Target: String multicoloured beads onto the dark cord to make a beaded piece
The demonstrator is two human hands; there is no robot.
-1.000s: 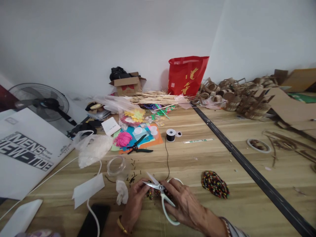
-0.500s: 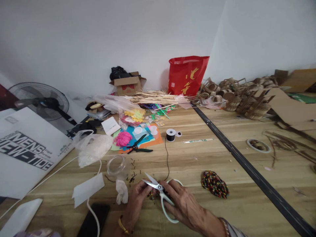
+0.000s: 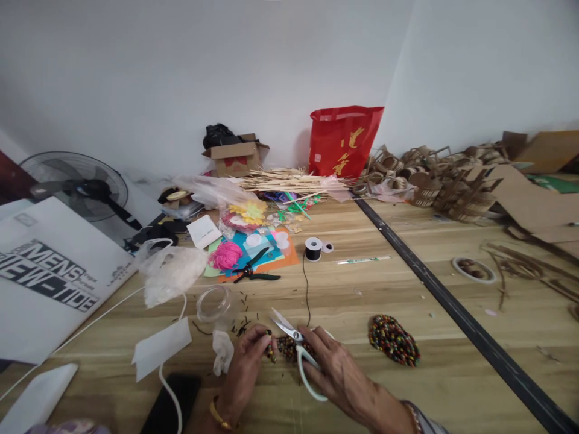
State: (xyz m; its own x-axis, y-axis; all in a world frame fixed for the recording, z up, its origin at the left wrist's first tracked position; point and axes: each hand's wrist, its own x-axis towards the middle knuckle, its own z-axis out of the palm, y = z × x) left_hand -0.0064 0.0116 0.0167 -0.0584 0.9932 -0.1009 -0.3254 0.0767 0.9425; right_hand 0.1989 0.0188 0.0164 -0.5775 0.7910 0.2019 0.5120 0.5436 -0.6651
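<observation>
My right hand is closed on white-handled scissors, whose blades stand apart and point up and to the left. Between finger and thumb, my left hand pinches a short string of colourful beads. More beads lie under the scissors, partly hidden by the blades and my right hand. A black cord runs from a spool down toward my right hand. To the right of that hand rests a coiled bead string.
Cord scraps, a crumpled tissue and a clear round container lie left of my hands. Pliers-like black cutters rest on coloured paper near pink yarn. A black phone is at the front; small woven baskets fill the back right.
The scissors have shifted slightly right, away from my left hand. My left hand has drawn a little left, and the beads it pinches now show.
</observation>
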